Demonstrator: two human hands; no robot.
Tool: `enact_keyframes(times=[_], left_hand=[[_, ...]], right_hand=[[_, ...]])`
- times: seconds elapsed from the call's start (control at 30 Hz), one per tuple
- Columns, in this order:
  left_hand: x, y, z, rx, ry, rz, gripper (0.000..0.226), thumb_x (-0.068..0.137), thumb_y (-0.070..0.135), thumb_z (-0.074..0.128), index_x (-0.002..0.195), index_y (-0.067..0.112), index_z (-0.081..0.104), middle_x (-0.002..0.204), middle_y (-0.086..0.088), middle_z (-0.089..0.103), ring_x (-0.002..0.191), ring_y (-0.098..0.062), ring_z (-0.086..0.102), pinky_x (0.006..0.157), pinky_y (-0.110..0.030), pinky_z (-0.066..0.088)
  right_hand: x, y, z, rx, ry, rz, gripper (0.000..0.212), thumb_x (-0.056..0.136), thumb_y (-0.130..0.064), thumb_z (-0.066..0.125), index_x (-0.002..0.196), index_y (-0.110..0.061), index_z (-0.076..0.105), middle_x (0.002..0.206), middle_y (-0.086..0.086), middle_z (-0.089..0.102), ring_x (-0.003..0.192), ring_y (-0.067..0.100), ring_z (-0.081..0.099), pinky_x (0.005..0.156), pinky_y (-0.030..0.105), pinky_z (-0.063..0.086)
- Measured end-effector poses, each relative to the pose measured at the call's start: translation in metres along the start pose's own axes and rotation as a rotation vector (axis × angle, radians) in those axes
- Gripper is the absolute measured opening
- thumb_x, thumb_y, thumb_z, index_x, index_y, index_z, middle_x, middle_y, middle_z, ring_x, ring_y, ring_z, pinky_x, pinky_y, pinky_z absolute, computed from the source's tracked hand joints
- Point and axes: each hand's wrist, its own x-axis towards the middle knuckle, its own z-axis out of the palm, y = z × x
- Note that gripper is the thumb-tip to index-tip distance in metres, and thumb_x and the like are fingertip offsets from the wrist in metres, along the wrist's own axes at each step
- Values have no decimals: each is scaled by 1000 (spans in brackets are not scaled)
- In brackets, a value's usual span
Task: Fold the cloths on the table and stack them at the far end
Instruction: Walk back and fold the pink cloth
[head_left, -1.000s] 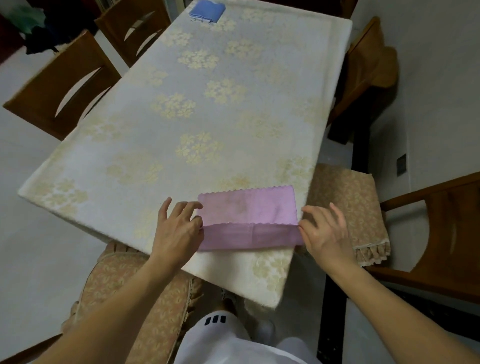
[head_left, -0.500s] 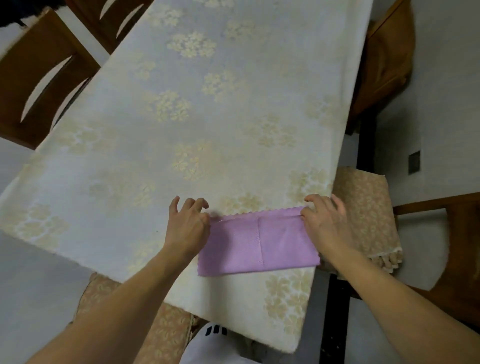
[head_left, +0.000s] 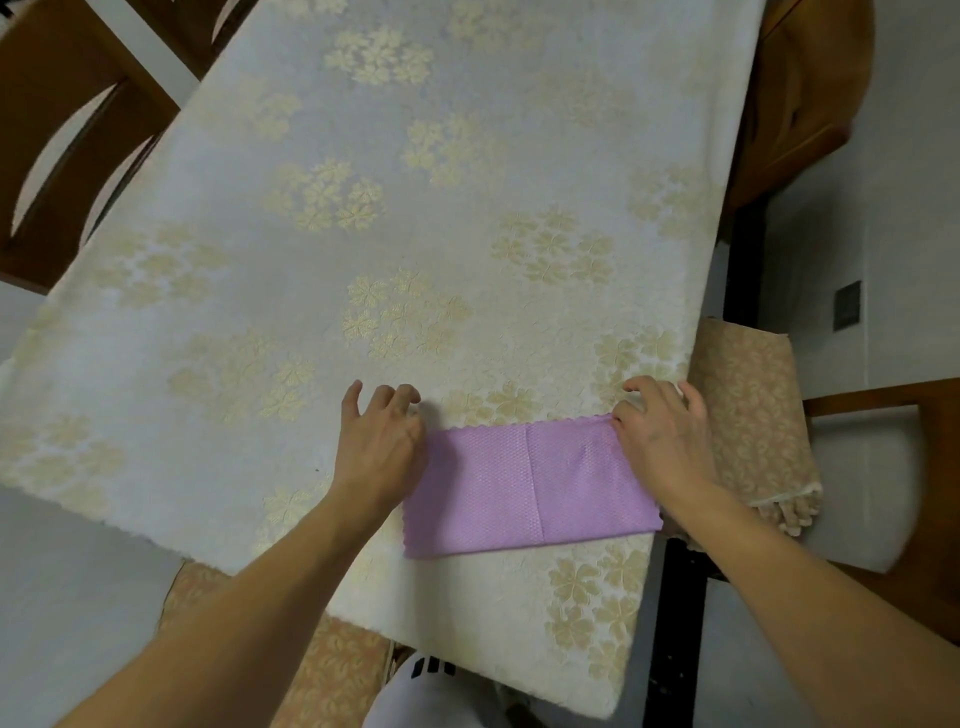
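We have the purple cloth (head_left: 530, 486) folded at the counter (head_left: 311, 234) near edge. Our left hand (head_left: 382, 447) and right hand (head_left: 662, 441) pinch its far corners. It looks light and limp; best gripped at corners.

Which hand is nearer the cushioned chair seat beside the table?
Right. The right hand holds the purple cloth at its end by the table's edge, just beside the chair seat. The left hand is at the cloth's opposite end, farther away.
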Motion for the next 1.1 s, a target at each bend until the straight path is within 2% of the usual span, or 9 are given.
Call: enact_keyframes(times=[0.1, 0.2, 0.33, 0.43, 0.5, 0.6, 0.77, 0.93, 1.1], left_hand=[[2, -2, 8, -5, 53, 7, 18, 83, 20, 68, 97, 10, 74, 121, -8, 67, 113, -30, 61, 112, -62, 28], [2, -4, 14, -26, 77, -14, 21, 85, 25, 65, 97, 9, 72, 120, -9, 66, 111, -30, 61, 111, -62, 28], [-3, 1, 16, -70, 107, -95, 38, 85, 29, 65, 118, 11, 61, 130, -13, 59, 117, -33, 57, 111, -61, 30], [-12, 16, 19, -163, 210, -52, 48, 90, 31, 56, 133, 9, 51, 145, -18, 48, 131, -36, 47, 114, -59, 30], [-18, 35, 25, -204, 216, 78, 57, 93, 36, 44, 144, 8, 43, 154, -16, 38, 140, -33, 39, 117, -56, 27], [-19, 63, 43, -223, 150, 192, 67, 99, 42, 33, 156, 11, 21, 164, -10, 17, 151, -27, 18, 120, -52, 20], [-26, 76, 72, -211, 47, 178, 72, 103, 55, 23, 158, 16, 0, 167, -4, -5, 153, -20, -6, 123, -49, 11], [-25, 74, 77, -206, 49, 150, 76, 101, 58, 27, 158, 15, 2, 167, -3, -4, 153, -19, -5, 123, -48, 11], [-44, 53, 81, -229, 50, 66, 80, 99, 57, 29, 158, 10, 3, 167, -7, -4, 153, -21, -4, 123, -45, 8]], right_hand=[[-1, 0, 3, 24, 7, 20, 11, 76, -5, 81, 81, -11, 74, 114, 9, 65, 102, 28, 62, 109, 48, 24], [-2, -1, 6, 39, 16, 43, 8, 80, -8, 80, 86, -12, 75, 116, 9, 65, 104, 27, 62, 108, 49, 32], [-7, -4, 7, 132, 100, 63, 24, 87, -9, 73, 111, -9, 70, 121, 12, 63, 110, 28, 59, 107, 50, 39], [-15, -18, 4, 231, 163, 36, 36, 97, -19, 55, 129, -5, 60, 133, 15, 59, 122, 29, 54, 113, 48, 35], [-24, -34, 3, 273, 71, -9, 51, 100, -34, 40, 143, -5, 48, 147, 15, 49, 137, 28, 45, 119, 48, 30], [-34, -58, 10, 250, -84, -82, 67, 103, -51, 28, 156, -10, 27, 164, 9, 24, 152, 24, 19, 123, 47, 18], [-43, -66, 35, 169, -178, -119, 78, 102, -64, 12, 159, -11, 8, 168, 7, 2, 155, 22, 0, 123, 46, 10], [-45, -55, 39, 167, -185, -119, 81, 101, -65, 11, 159, -10, 3, 168, 6, -3, 155, 21, -4, 124, 47, 9], [-62, -30, 40, 179, -201, -20, 84, 100, -66, 16, 159, -8, -1, 168, 9, -4, 155, 21, -2, 124, 45, 13]])
